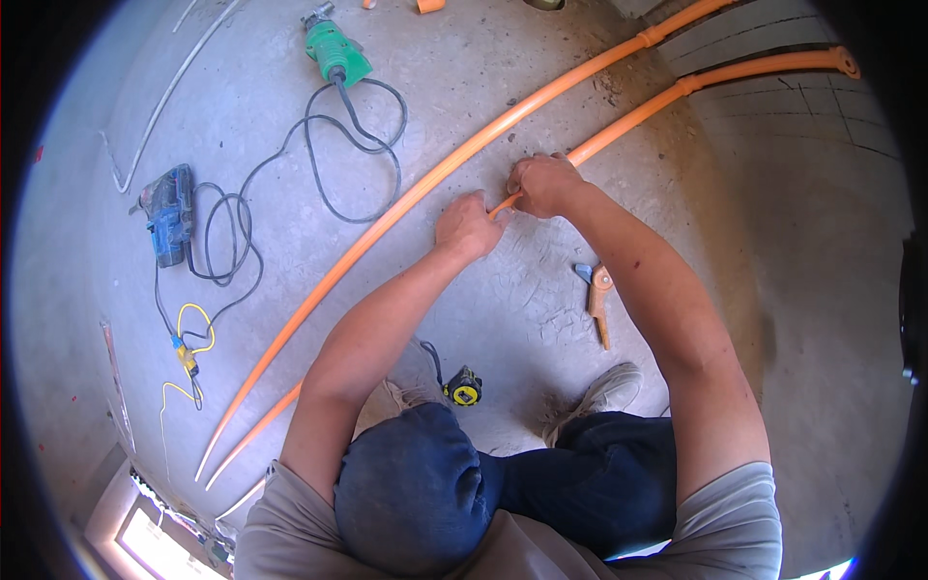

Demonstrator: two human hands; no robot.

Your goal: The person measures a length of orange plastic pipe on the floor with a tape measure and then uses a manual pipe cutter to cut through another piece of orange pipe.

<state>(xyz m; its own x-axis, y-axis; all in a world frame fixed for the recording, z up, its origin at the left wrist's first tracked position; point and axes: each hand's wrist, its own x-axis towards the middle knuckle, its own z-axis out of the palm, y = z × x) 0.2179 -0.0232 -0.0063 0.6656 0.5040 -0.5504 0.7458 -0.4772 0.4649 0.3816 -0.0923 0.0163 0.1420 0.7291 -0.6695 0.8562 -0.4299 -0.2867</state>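
Two long orange conduit pipes run across the grey floor from lower left to upper right. My left hand (469, 226) is closed around the nearer orange pipe (619, 130). A little farther along the same pipe, my right hand (544, 184) grips it too, leaving a short stretch of pipe showing between the two fists. Beyond my hands lies the farther orange pipe (435, 177), untouched. Below my right forearm rests a pipe cutter (598, 298) with an orange-brown handle. Between my feet is a black and yellow tape measure (464, 387) with a wrist strap.
A green corded power tool (333, 50) lies at the far left of centre, its dark cable looped on the floor. Farther left are a blue corded drill (171, 217) and a yellow connector (184, 360). A wall (812, 116) with dark marked lines rises at right.
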